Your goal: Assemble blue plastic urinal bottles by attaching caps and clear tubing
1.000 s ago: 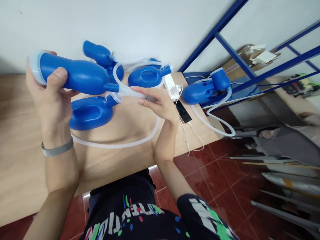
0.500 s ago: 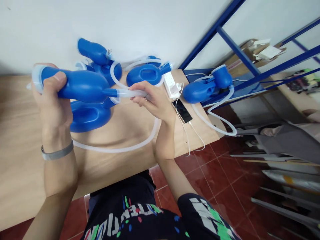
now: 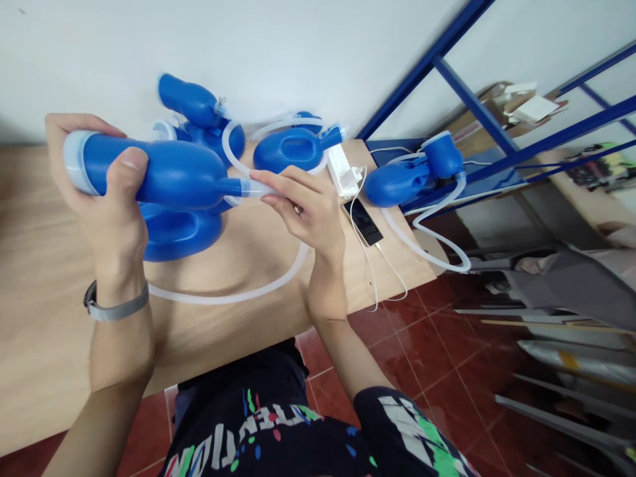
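My left hand (image 3: 112, 192) is wrapped round a blue plastic urinal funnel (image 3: 183, 169) with a milky rim (image 3: 79, 162), held above the table with its narrow spout to the right. A translucent hose (image 3: 254, 189) meets that spout. Just past the joint, my right hand (image 3: 303, 205) pinches the hose between thumb and fingers. Its slack (image 3: 233, 298) loops back over the wooden table (image 3: 238, 331). Below the funnel lies a blue urinal bottle (image 3: 181, 235) with a handle hole, partly covered by the funnel.
More blue urinal bottles (image 3: 288, 149) with hoses stand along the wall, one funnel (image 3: 189, 101) on top. Another set (image 3: 397, 182) sits at the table's right end. A power strip (image 3: 340, 169) and a phone (image 3: 365, 222) with cables lie nearby. Blue bed-frame bars (image 3: 477, 106) rise at right.
The funnel has shifted slightly right and its rim now turns more toward me. My right hand's fingers sit on the hose with less of it showing beside the spout.
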`<state>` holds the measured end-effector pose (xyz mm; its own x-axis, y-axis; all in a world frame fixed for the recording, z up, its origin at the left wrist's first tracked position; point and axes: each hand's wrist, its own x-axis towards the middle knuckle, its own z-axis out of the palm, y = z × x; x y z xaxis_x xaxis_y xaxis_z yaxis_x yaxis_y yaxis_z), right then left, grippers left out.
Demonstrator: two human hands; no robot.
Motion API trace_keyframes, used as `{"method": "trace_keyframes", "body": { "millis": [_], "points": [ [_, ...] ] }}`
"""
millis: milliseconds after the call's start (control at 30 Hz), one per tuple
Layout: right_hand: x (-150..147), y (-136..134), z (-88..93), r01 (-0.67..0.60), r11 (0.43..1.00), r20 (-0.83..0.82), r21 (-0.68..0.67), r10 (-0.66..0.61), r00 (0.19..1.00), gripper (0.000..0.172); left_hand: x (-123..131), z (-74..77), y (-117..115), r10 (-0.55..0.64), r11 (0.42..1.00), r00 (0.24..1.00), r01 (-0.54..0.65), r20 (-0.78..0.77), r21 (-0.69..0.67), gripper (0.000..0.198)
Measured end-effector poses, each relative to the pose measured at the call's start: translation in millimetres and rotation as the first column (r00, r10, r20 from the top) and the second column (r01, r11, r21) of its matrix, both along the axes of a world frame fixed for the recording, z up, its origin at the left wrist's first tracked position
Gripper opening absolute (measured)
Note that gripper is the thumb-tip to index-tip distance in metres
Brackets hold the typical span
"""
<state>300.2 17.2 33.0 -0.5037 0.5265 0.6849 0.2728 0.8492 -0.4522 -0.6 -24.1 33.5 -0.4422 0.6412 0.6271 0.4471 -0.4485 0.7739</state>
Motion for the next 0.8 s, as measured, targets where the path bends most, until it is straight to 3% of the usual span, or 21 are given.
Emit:
{"method": "trace_keyframes", "body": {
  "millis": [67, 100, 267, 467, 600, 800],
  "points": [
    [-4, 4, -7.7, -0.014, 0.999, -0.050, 0.045, 0.017, 0.999, 0.060, 1, -4.3, 7, -0.001, 0.967, 0.998, -0.016, 0.066, 0.253, 0.072],
    [-5, 6, -10.8, -0.016, 0.997, -0.082, 0.074, 0.022, 0.996, 0.060, 3, -5.6, 8, -0.010, 0.951, 0.997, -0.012, 0.070, 0.310, 0.077],
    [-2, 8, -13.7, -0.005, 0.984, -0.212, 0.176, 0.043, 0.976, 0.050, 18, -3.7, 4, -0.018, 0.962, 1.000, 0.016, 0.003, 0.272, 0.084],
    [-3, 5, -11.9, 0.005, 1.000, -0.178, 0.016, -0.002, 0.984, 0.064, 35, -2.3, -4, -0.041, 0.897, 0.998, 0.060, -0.054, 0.438, 0.073],
    [-4, 5, -12.5, -0.017, 1.000, -0.196, -0.023, 0.012, 0.981, 0.060, 43, -1.5, -9, -0.046, 0.912, 0.993, 0.086, -0.108, 0.402, 0.069],
    [0, -1, -4.7, -0.008, 0.990, -0.123, -0.139, -0.009, 0.992, 0.052, 45, -0.5, -6, -0.047, 0.875, 0.987, 0.116, -0.155, 0.471, 0.064]
  ]
}}
